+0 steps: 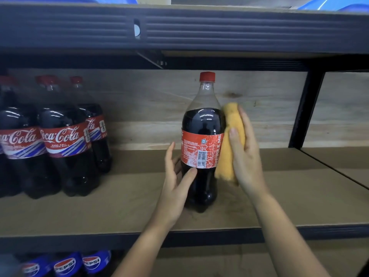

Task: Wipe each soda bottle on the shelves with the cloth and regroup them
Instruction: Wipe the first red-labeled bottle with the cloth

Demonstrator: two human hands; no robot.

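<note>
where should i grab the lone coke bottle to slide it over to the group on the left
Grip the lone Coke bottle around its label band, coming from the front-left where the left hand already touches it. It stands upright, the cloth covers its right side, and the shelf leftward looks open.

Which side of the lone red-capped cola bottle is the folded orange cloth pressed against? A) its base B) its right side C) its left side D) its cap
B: the right hand holds the folded orange cloth against the right side of the red-capped cola bottle, while the left hand steadies its lower left.
</note>
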